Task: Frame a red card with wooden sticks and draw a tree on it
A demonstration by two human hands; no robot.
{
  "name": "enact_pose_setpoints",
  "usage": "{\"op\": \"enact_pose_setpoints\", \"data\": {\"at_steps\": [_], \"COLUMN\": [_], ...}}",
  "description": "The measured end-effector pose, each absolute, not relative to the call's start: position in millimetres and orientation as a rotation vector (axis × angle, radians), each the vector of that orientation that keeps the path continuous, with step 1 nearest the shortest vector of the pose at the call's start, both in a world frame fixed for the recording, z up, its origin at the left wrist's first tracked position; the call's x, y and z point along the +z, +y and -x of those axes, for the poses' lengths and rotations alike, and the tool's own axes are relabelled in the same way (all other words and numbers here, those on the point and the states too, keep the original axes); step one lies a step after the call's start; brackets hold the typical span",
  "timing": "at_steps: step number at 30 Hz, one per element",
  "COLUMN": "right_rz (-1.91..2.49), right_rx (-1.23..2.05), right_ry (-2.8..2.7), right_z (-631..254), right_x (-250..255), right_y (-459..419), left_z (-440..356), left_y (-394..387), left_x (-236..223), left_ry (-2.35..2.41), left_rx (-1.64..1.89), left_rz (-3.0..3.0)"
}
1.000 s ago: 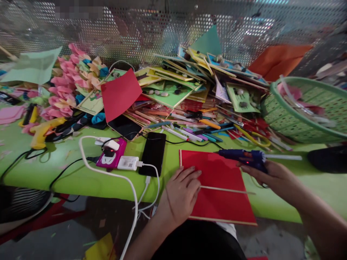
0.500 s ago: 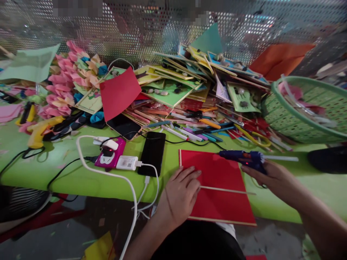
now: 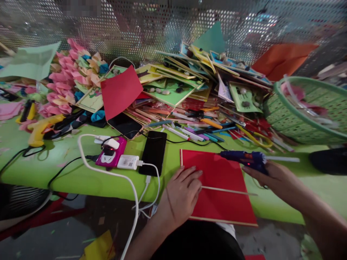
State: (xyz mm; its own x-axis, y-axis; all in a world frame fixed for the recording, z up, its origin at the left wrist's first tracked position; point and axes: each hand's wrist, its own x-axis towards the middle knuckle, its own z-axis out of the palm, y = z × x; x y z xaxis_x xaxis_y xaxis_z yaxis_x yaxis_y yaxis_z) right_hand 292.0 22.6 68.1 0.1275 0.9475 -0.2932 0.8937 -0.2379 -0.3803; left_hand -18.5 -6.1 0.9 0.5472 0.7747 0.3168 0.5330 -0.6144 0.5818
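On a green table's (image 3: 94, 184) near edge, a red card (image 3: 222, 207) lies beneath a left hand (image 3: 182, 193), fingers flat, slightly parted; the right hand (image 3: 279, 179) curls around a blue glue gun (image 3: 238, 156) that, slipping, could drip beside a wooden strip (image 3: 230, 191).

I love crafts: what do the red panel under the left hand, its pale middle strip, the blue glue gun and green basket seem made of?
Red panel: probably paper or card, matte and evenly coloured. Strip: perhaps wood, given its pale, dull look. Glue gun: likely plastic, with a smooth moulded body. Basket: seemingly plastic, slightly shiny, with regular holes.
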Motion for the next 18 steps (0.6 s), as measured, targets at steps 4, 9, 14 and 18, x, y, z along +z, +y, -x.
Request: {"op": "enact_pose_setpoints", "data": {"at_steps": [4,9,14,18], "right_rz": [2.263,2.209,2.168,2.155], "right_rx": [0.736,0.762,0.799,0.810], "right_ry": [-1.865,-1.907,-1.892,-1.877], "right_z": [-292.5,-286.5,-289.6,-284.1], "right_x": [68.0,69.2,67.0,68.5], "right_y": [21.2,23.7,23.4,25.4], "left_z": [17.6,17.5,18.0,18.1], "left_y": [-6.0,-5.9,-6.3,-6.1], "left_x": [1.6,1.7,2.6,2.5], "left_ry": [1.058,1.058,1.054,1.066], "left_rx": [0.809,0.808,0.801,0.797], "left_rz": [-2.376,-2.362,-2.360,-2.362]}}
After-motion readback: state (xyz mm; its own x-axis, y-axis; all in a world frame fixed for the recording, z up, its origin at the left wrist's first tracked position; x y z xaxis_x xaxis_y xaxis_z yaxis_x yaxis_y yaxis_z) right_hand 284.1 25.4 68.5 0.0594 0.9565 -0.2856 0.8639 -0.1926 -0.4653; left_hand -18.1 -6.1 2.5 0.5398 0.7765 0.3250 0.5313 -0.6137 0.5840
